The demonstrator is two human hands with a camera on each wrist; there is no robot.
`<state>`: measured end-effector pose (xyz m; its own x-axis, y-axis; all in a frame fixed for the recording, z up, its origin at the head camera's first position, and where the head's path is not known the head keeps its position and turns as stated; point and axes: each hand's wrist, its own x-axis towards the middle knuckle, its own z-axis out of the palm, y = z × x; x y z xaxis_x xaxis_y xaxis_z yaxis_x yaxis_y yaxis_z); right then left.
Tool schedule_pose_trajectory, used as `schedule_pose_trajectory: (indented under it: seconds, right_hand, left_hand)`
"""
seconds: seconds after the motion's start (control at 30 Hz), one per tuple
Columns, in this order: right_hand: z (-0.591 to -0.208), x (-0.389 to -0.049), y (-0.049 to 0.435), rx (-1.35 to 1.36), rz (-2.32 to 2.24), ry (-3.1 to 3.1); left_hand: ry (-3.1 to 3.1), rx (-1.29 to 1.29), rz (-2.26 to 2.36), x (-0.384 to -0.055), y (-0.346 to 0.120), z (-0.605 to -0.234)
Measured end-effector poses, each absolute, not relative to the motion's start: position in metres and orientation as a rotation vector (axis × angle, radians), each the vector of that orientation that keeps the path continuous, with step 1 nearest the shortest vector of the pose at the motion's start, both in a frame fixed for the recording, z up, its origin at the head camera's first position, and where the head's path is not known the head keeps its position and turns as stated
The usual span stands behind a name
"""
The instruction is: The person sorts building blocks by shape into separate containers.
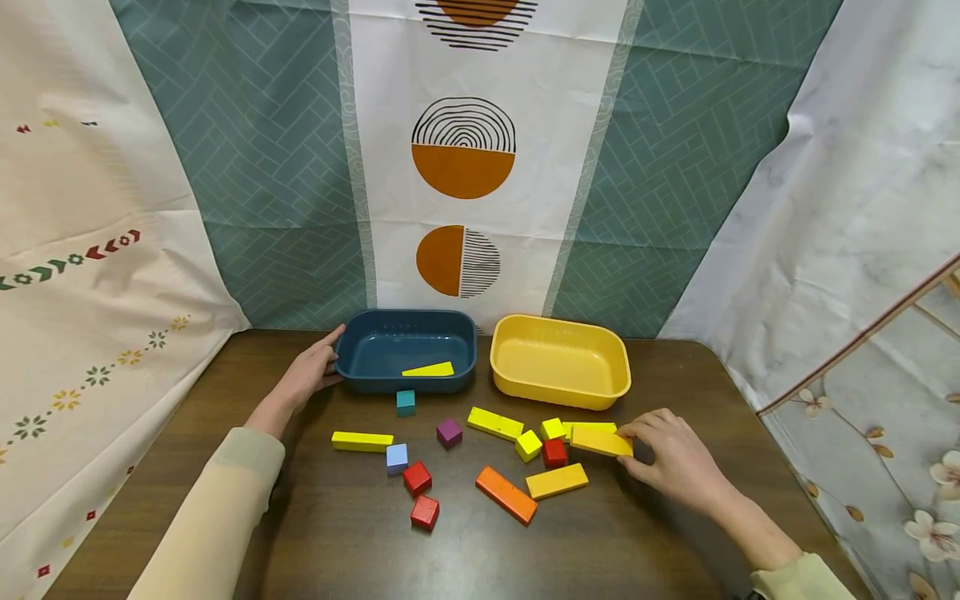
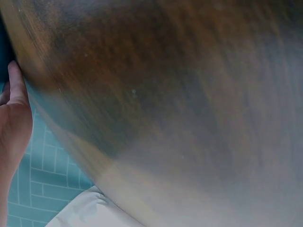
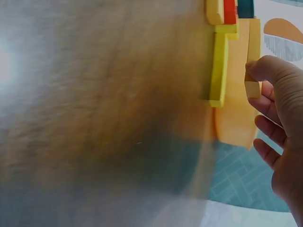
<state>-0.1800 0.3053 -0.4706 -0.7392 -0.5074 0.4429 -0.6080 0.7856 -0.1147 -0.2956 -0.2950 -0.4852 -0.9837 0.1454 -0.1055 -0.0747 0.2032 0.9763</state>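
Note:
My right hand (image 1: pixel 675 458) pinches one end of a yellow-orange rectangular block (image 1: pixel 596 440) between thumb and fingers, above the table's right side. In the right wrist view, the thumb lies on the near face of that block (image 3: pixel 254 52). Partly behind it is a bright yellow block (image 1: pixel 609 427). At the dark blue bin (image 1: pixel 360 384), my left hand (image 1: pixel 306 377) touches the left outer wall with extended fingers. One yellow block (image 1: pixel 429 370) lies inside this bin. The left wrist view catches only part of the left hand (image 2: pixel 14 113) at its edge.
A yellow bin (image 1: pixel 551 394) stands right of the blue one. Across the brown table (image 1: pixel 360 550) lie red cubes (image 1: pixel 424 512), yellow cubes (image 1: pixel 528 446), a purple cube (image 1: pixel 449 433), a teal cube (image 1: pixel 406 403), a light blue cube (image 1: pixel 397 458) and an orange block (image 1: pixel 507 495). Curtains hang behind.

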Motion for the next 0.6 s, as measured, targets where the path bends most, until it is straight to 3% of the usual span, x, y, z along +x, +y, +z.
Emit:
schedule_pose_trajectory:
  seconds: [0.6]
  right_hand:
    - [-0.421, -0.216, 0.261, 0.792, 0.566, -2.584]
  left_hand:
    - [2.335, 0.091, 1.832, -0.292, -0.294, -0.482]
